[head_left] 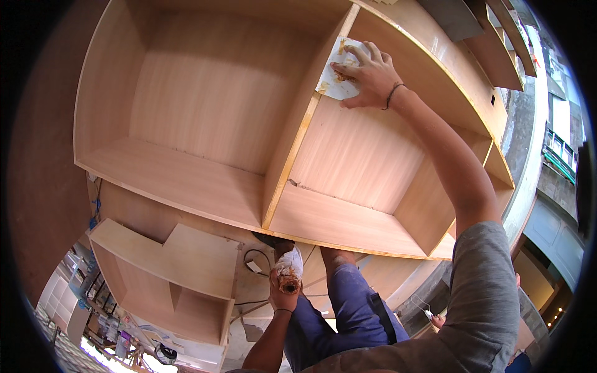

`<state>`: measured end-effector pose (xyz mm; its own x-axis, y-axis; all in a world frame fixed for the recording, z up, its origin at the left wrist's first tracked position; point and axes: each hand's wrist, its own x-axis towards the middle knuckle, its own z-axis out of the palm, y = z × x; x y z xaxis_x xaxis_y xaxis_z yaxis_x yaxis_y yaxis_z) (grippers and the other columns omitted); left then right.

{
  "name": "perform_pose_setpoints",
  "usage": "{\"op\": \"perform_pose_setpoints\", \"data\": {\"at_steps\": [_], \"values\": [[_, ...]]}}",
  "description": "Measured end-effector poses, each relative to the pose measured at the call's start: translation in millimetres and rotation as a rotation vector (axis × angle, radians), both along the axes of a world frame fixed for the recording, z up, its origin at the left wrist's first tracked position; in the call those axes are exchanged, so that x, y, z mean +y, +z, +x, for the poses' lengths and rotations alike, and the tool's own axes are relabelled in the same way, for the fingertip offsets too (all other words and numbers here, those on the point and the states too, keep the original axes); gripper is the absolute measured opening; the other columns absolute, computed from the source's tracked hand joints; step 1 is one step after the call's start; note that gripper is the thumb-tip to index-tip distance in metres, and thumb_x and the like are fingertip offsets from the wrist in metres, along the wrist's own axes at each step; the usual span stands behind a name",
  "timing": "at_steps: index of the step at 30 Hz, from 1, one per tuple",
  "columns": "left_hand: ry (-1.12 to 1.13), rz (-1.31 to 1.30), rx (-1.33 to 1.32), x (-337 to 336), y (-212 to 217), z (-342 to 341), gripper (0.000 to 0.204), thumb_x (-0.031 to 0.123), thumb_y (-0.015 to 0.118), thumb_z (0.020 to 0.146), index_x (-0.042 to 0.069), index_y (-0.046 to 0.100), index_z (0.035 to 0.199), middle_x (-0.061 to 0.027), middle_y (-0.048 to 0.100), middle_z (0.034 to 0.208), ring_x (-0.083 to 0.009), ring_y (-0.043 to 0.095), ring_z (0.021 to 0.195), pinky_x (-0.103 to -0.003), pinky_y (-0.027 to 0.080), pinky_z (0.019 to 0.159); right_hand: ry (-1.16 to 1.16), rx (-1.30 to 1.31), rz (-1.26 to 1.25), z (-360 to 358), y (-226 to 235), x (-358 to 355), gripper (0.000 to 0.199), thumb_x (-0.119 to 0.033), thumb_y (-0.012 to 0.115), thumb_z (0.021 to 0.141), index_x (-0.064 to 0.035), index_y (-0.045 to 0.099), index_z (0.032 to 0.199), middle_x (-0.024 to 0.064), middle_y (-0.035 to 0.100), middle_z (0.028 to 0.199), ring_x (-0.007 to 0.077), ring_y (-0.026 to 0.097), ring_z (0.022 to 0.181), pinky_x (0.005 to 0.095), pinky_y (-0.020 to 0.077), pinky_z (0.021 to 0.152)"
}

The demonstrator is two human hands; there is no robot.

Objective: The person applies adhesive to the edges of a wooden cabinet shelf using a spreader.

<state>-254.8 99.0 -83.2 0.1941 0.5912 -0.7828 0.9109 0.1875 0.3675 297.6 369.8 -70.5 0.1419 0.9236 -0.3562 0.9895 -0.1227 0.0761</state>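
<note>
My right hand (373, 78), arm stretched out to the far side, has its fingers and thumb on a flat white square spreader (333, 91) with brown paste smears. The spreader lies against the front edge of the upright divider (292, 163) in a wooden cabinet (193, 93). Yellowish filler coats much of that edge. Low and near my legs, my left hand (280, 297) is closed around a white wrapped container (292, 261). Brown paste crusts its dark open end, which points toward me.
A smaller open wooden cabinet (168, 258) stands at the lower left. Behind the legs are a dark cable (252, 255) and a board. More wooden box units (491, 56) are at the upper right. Part of another person's hand (438, 321) shows at the lower right.
</note>
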Motion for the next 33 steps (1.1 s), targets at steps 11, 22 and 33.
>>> {"op": "perform_pose_setpoints", "data": {"at_steps": [11, 22, 33], "values": [[0.029, -0.016, 0.006, -4.3, -1.9, -3.9, 0.098, 0.030, 0.086, 0.068, 0.012, 0.030, 0.146, -0.0161, 0.044, 0.146, -0.0389, 0.052, 0.127, -0.046, 0.049, 0.102, 0.006, 0.010, -0.017, 0.2, -0.9, -1.9, 0.084, -0.060, 0.081, 0.062, -0.0424, 0.055, 0.140, 0.0061, 0.037, 0.154, 0.0453, 0.024, 0.144, 0.0628, 0.0316, 0.110], [-0.017, 0.027, -0.027, -2.4, -5.2, -7.2, 0.095, 0.031, 0.085, 0.069, 0.011, 0.031, 0.145, -0.0168, 0.042, 0.146, -0.0394, 0.052, 0.127, -0.046, 0.049, 0.102, -0.010, 0.061, -0.022, 1.0, -4.6, 3.2, 0.084, -0.058, 0.081, 0.062, -0.0425, 0.055, 0.141, 0.0047, 0.037, 0.154, 0.0458, 0.025, 0.144, 0.0628, 0.0317, 0.111], [-0.026, 0.016, 0.010, -7.1, -8.3, -4.6, 0.094, 0.032, 0.083, 0.070, 0.012, 0.030, 0.145, -0.0155, 0.042, 0.147, -0.0394, 0.053, 0.126, -0.047, 0.050, 0.101, -0.027, -0.008, -0.095, -7.0, 5.5, -1.1, 0.081, -0.058, 0.081, 0.062, -0.0385, 0.060, 0.138, 0.0063, 0.040, 0.153, 0.0454, 0.025, 0.143, 0.0628, 0.0327, 0.109]]}}
